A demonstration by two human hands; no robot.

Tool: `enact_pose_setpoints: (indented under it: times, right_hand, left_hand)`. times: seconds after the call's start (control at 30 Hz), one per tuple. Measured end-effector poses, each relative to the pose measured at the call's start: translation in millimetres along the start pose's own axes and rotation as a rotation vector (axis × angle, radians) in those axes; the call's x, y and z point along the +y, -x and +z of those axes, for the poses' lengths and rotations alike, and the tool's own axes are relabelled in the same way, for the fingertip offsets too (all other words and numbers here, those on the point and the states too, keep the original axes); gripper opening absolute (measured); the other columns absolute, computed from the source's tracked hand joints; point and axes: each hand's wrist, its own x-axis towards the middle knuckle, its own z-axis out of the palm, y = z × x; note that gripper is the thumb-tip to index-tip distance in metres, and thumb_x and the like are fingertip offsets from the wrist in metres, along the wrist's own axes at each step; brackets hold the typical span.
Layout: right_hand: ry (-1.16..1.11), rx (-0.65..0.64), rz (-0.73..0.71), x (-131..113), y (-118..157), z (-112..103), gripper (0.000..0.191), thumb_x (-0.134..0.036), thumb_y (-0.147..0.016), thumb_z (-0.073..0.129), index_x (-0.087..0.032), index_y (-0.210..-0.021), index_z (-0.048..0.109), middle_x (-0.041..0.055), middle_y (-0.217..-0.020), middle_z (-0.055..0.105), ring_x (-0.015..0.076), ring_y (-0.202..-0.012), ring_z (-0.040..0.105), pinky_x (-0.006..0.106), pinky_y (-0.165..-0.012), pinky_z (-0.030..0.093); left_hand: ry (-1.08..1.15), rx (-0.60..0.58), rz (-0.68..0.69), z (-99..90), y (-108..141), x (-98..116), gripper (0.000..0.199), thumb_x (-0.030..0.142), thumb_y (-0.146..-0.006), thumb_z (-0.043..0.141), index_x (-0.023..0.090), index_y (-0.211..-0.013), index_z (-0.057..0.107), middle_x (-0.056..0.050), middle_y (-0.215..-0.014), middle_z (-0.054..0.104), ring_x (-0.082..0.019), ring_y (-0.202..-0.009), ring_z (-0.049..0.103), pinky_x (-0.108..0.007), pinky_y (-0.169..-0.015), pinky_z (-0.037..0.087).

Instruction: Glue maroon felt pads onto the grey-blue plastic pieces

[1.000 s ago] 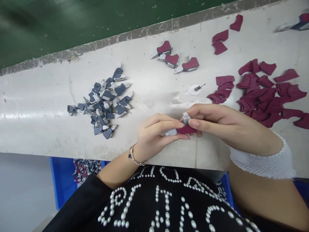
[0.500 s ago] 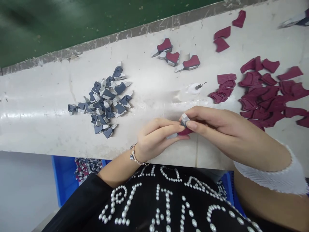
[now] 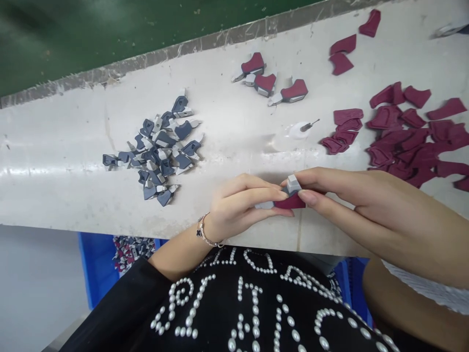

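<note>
Between my two hands is a grey and maroon plastic part (image 3: 290, 201), its pale grey block end pointing up. My left hand (image 3: 244, 203) grips it from the left, fingers closed along its side. At its right end, the thumb and index finger of my right hand (image 3: 361, 208) pinch it. My fingers cover portions of the part. Beyond my hands stands a small whitish dispenser with a thin needle tip (image 3: 302, 129). Loose maroon plastic pieces (image 3: 399, 142) lie in a heap behind my right hand.
Blue-grey plastic parts (image 3: 161, 151) are piled on the left of the white table (image 3: 62, 181). Three maroon-topped parts (image 3: 295, 90) sit toward the far edge. A blue bin (image 3: 97, 274) of mixed parts stands below the near edge, left; another blue bin (image 3: 355, 283) is lower right.
Both hands and the held part have shifted slightly right. My right fingers have slid toward the part's right end, uncovering more of its maroon side.
</note>
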Motion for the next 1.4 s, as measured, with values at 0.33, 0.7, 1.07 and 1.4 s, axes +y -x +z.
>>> enact_pose_setpoints:
  times: [0.33, 0.7, 1.07, 1.4]
  right_hand:
    - [0.053, 0.016, -0.037, -1, -1, 1, 0.024, -0.043, -0.104, 0.048, -0.027, -0.092, 0.062, -0.0023, -0.066, 0.062, 0.0153, -0.049, 0.054, 0.034, -0.047, 0.036]
    - [-0.004, 0.02, 0.032, -5, -3, 6, 0.027, -0.051, -0.101, 0.05, -0.028, -0.097, 0.063, 0.0033, -0.081, 0.068, 0.0231, -0.069, 0.064, 0.035, -0.053, 0.045]
    - [0.277, 0.133, -0.202, -1, -5, 10, 0.024, -0.032, -0.105, 0.044, -0.026, -0.124, 0.058, 0.0072, -0.105, 0.069, 0.0249, -0.085, 0.065, 0.038, -0.069, 0.049]
    - [0.427, -0.025, -0.311, 8, 7, 1, 0.049, -0.018, -0.101, 0.043, -0.034, -0.148, 0.043, 0.0075, -0.116, 0.067, 0.0294, -0.103, 0.063, 0.044, -0.078, 0.053]
  left_hand:
    - [0.015, 0.006, 0.016, -0.9, 0, -1, 0.028, 0.035, -0.082, 0.08, 0.015, -0.099, 0.072, -0.001, -0.09, 0.074, -0.007, -0.08, 0.074, -0.016, -0.077, 0.065]
    - [-0.025, 0.061, -0.002, -0.4, -2, 0, 0.029, 0.034, -0.081, 0.083, 0.02, -0.102, 0.069, 0.001, -0.089, 0.076, -0.009, -0.079, 0.074, -0.018, -0.072, 0.066]
    - [0.185, 0.013, -0.232, 2.3, 5, -3, 0.034, 0.03, -0.086, 0.079, 0.021, -0.114, 0.062, -0.003, -0.102, 0.075, -0.014, -0.095, 0.076, -0.023, -0.078, 0.067]
    - [0.37, -0.149, -0.422, -4.6, 1, 6, 0.017, 0.023, -0.084, 0.08, 0.017, -0.088, 0.065, -0.001, -0.079, 0.073, -0.01, -0.071, 0.07, -0.021, -0.066, 0.06]
